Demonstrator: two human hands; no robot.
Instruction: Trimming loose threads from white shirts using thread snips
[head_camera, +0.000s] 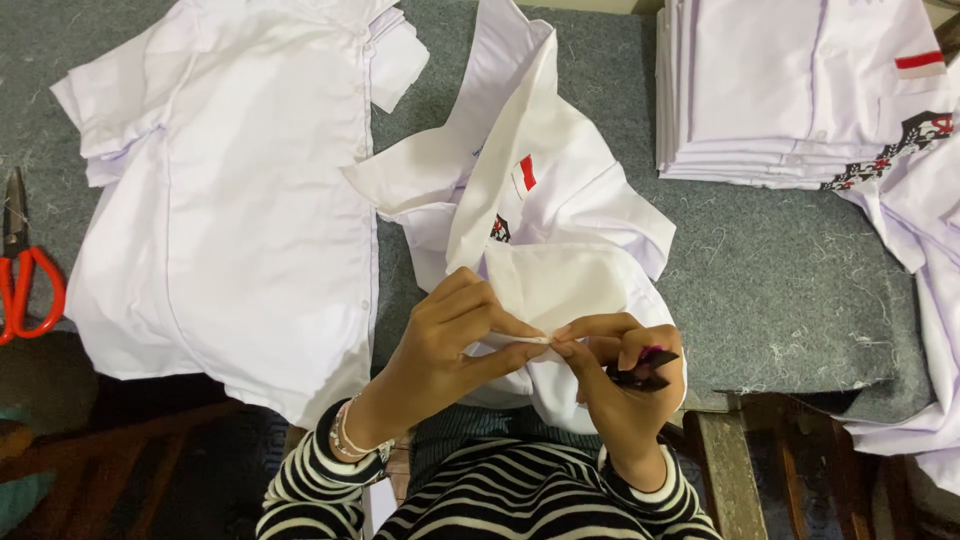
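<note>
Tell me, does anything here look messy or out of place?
Loose thread bits litter the grey felt table cover. Red-handled scissors lie at its left edge. The white shirt that both hands pinch is crumpled, unlike the neat folded stack.

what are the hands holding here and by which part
Left hand and right hand both pinch a folded edge of the white shirt. The right also grips a small dark tool in its curled fingers.

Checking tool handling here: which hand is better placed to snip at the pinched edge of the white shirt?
Probably the right hand: it already holds the small dark clipper beside the pinch, while the left hand grips the white shirt.
</note>
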